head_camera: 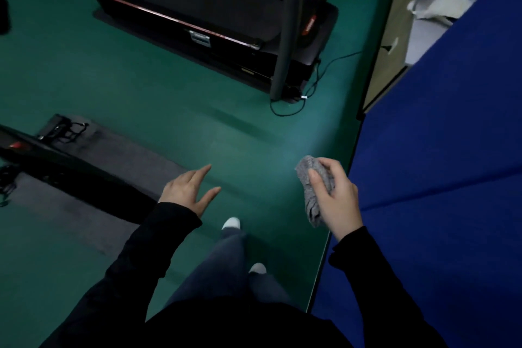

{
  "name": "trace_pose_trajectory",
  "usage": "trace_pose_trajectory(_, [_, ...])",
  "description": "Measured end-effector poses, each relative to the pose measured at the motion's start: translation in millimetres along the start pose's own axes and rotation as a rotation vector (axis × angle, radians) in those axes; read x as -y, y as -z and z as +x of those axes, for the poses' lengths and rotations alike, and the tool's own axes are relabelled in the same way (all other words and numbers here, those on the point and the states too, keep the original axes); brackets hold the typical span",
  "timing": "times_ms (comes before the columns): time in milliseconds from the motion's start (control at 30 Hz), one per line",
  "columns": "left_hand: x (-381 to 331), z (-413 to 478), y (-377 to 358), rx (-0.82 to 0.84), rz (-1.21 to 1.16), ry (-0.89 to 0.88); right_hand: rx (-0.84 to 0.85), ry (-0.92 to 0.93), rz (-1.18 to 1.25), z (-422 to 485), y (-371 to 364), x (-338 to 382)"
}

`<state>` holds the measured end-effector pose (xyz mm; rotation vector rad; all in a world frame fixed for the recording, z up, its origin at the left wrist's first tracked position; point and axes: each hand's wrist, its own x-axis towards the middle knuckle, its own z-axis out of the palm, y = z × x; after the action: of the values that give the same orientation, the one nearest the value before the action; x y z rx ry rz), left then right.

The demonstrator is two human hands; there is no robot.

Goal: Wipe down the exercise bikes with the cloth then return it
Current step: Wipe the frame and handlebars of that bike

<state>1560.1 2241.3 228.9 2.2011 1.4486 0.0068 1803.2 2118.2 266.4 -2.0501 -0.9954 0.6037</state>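
Head view looks down on a smooth green floor [141, 87], with a padded blue mat [437, 150] along its right edge, two panels meeting at one seam. One black treadmill [197, 5] with a flat belt and two grey uprights stands ahead, a thin black cable [333, 62] looping beside it. A dull grey rectangular mat [113, 175] lies at left under a second dark machine [31, 150]. Two white shoe tips [231, 223] show below. The left hand [186, 192] hangs with fingers spread, holding nothing. The right hand [339, 200] grips the crumpled grey cloth [312, 206], thumb across it, over the floor beside the mat.
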Motion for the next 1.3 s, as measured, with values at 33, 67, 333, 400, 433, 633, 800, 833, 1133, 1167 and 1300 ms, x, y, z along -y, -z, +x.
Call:
trace_pose_trajectory(33, [3, 7, 4, -0.015, -0.009, 0.025, 0.023, 0.014, -0.003, 12, -6, 5])
trace_pose_trajectory(67, [6, 15, 8, -0.029, -0.013, 0.047, 0.046, 0.031, -0.004, 25, -12, 11])
trace_pose_trajectory(333, [33, 116, 49, -0.064, 0.003, 0.091, 0.090, 0.146, 0.009, 138, -65, 79])
trace_pose_trajectory(400, [34, 145, 60, -0.060, 0.017, 0.078, 0.074, 0.168, 0.015, 164, -71, 96])
trace_pose_trajectory(433, [34, 159, 66, -0.051, 0.031, 0.068, 0.060, 0.175, 0.023, 176, -73, 101])
trace_pose_trajectory(633, [36, 223, 93, -0.055, 0.037, 0.043, 0.043, 0.165, -0.003, 236, -83, 113])
trace_pose_trajectory(800, [48, 251, 101, -0.041, 0.028, 0.121, 0.101, 0.193, -0.029, 288, -99, 124])
trace_pose_trajectory(833, [51, 256, 102, -0.046, 0.025, 0.149, 0.133, 0.205, -0.038, 299, -103, 127])
trace_pose_trajectory(1133, [64, 316, 111, -0.128, -0.013, 0.466, 0.463, 0.388, -0.035, 429, -150, 167])
trace_pose_trajectory(1167, [61, 325, 113, -0.134, -0.018, 0.486, 0.494, 0.415, -0.038, 445, -154, 173])
trace_pose_trajectory(1300, [52, 359, 121, -0.153, -0.019, 0.546, 0.614, 0.498, -0.061, 500, -173, 192])
